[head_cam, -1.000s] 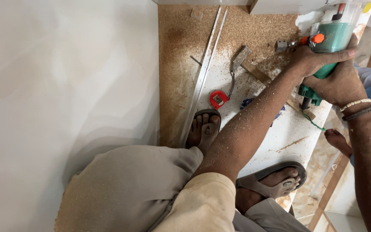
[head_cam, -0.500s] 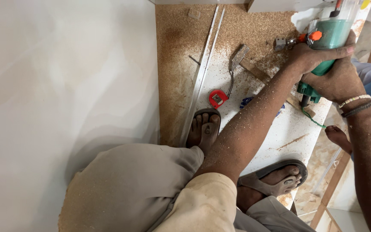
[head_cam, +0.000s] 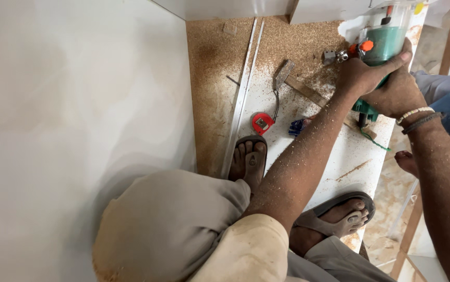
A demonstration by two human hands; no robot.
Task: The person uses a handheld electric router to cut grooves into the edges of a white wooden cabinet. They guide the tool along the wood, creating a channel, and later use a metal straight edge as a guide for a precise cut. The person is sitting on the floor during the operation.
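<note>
Both hands clenched round green trim router (head_cam: pixel 384 44) at white panel's (head_cam: pixel 339 156) far right edge; left hand (head_cam: pixel 363 75) across its body, right hand (head_cam: pixel 397 94) lower; router axis upright; red tape measure (head_cam: pixel 262 123) lying nearer, leftward.

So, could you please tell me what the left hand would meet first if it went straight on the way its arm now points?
The green power tool: the left hand already grips it, opposite the right hand.

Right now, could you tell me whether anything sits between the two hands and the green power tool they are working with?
Nothing visible does: the left hand and right hand both grip the green power tool directly.
</note>
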